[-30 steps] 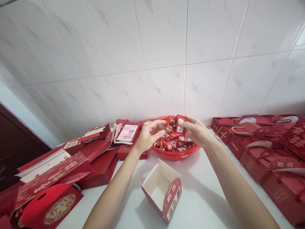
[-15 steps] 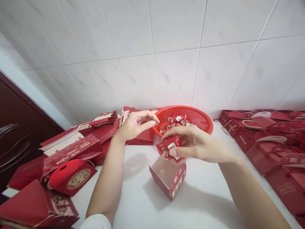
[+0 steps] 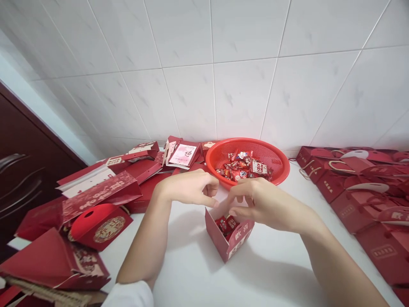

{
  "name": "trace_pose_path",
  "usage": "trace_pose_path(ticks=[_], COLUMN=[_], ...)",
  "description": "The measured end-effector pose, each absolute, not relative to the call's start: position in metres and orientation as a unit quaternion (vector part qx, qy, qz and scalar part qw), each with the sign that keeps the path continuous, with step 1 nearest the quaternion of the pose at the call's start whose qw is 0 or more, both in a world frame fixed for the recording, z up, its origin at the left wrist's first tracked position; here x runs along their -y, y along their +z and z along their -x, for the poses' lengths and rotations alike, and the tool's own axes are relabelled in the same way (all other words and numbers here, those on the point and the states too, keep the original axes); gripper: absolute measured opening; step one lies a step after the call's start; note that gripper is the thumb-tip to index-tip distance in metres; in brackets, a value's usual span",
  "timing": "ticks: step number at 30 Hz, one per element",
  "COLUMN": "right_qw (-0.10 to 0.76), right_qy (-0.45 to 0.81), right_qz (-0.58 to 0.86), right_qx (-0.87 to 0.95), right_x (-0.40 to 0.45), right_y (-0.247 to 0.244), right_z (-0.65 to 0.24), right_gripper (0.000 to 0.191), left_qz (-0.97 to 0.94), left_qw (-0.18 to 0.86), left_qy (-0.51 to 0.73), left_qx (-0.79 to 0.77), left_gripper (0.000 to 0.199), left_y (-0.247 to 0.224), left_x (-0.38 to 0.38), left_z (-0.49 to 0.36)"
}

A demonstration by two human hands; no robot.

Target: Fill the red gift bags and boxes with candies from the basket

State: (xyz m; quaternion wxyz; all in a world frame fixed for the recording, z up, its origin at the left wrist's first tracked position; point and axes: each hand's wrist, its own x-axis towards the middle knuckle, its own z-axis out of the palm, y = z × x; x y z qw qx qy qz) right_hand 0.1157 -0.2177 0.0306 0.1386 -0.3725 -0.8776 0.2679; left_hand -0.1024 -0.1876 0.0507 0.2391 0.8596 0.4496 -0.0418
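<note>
A small red paper box (image 3: 220,234) stands open on the white table, with several red-wrapped candies (image 3: 226,224) inside. My left hand (image 3: 191,187) is at the box's left rear corner, fingers bent and thumb apart from them. Its thumb tip is close to the box's upper edge; contact is unclear. Over the right side of the box is my right hand (image 3: 258,200), fingers curved and thumb apart, with no candy visible in it. It hides part of the box's back and right wall. Behind the hands sits a red mesh basket (image 3: 279,168) of wrapped candies.
Folded red boxes and cartons (image 3: 102,194) lie piled on the left. Rows of red boxes with cord handles (image 3: 354,213) line the right side. A tiled wall (image 3: 188,102) rises behind the table.
The red-wrapped candies held by my right hand have been let go and now lie in the box. My left hand has come down and right, to the box's rear edge.
</note>
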Motion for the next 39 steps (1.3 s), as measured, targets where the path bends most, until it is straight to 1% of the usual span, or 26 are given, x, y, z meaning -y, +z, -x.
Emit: trace_pose_path(ticks=[3,5,8,11,13,16,18,20,21,23,25,27,30,33,35,37,39], right_qw=[0.096,0.073,0.054,0.045,0.034,0.018,0.02,0.027,0.029,0.028,0.024,0.025,0.041,0.048,0.041,0.025,0.009], right_qy=[0.231,0.212,0.195,0.185,0.176,0.147,0.123,0.115,0.121,0.14,0.152,0.159,0.19,0.24,0.266,0.281,0.288], right_qz=[0.388,0.398,0.41,0.42,0.43,0.467,0.49,0.491,0.483,0.464,0.448,0.438,0.421,0.396,0.372,0.355,0.35], right_qx=[0.887,0.89,0.89,0.887,0.885,0.872,0.863,0.863,0.867,0.874,0.88,0.885,0.886,0.885,0.888,0.891,0.891], right_x=[0.217,0.216,0.215,0.215,0.216,0.217,0.216,0.215,0.214,0.212,0.211,0.212,0.217,0.222,0.223,0.221,0.217], right_y=[0.029,0.026,0.024,0.023,0.024,0.025,0.025,0.025,0.024,0.024,0.024,0.025,0.028,0.03,0.03,0.028,0.024], right_z=[-0.12,-0.124,-0.13,-0.129,-0.124,-0.115,-0.112,-0.113,-0.114,-0.118,-0.122,-0.124,-0.123,-0.118,-0.115,-0.113,-0.113], right_gripper=[0.012,0.015,0.021,0.02,0.024,0.039,0.038,0.033,0.033,0.038,0.041,0.037,0.019,0.008,0.011,0.021,0.026], left_qz=[-0.853,-0.856,-0.864,-0.87,-0.873,-0.869,-0.864,-0.86,-0.858,-0.856,-0.857,-0.858,-0.858,-0.856,-0.85,-0.844,-0.842], left_qw=[0.244,0.257,0.272,0.26,0.245,0.248,0.259,0.271,0.28,0.304,0.319,0.312,0.269,0.243,0.249,0.259,0.26], left_qy=[-0.064,-0.063,-0.059,-0.043,-0.033,-0.03,-0.036,-0.047,-0.055,-0.067,-0.074,-0.075,-0.063,-0.059,-0.071,-0.082,-0.084], left_qx=[-0.457,-0.443,-0.42,-0.418,-0.421,-0.427,-0.43,-0.43,-0.427,-0.413,-0.398,-0.401,-0.433,-0.453,-0.459,-0.462,-0.465], left_gripper=[0.016,0.014,0.008,0.004,0.007,0.015,0.018,0.028,0.035,0.05,0.058,0.054,0.044,0.044,0.049,0.058,0.061], left_y=[0.048,0.046,0.043,0.041,0.04,0.038,0.039,0.042,0.043,0.044,0.043,0.041,0.035,0.028,0.025,0.023,0.023], left_x=[0.187,0.187,0.186,0.184,0.181,0.176,0.174,0.172,0.171,0.168,0.165,0.164,0.165,0.169,0.171,0.172,0.172], left_z=[0.095,0.093,0.092,0.094,0.096,0.101,0.106,0.112,0.115,0.12,0.121,0.118,0.107,0.094,0.089,0.088,0.089])
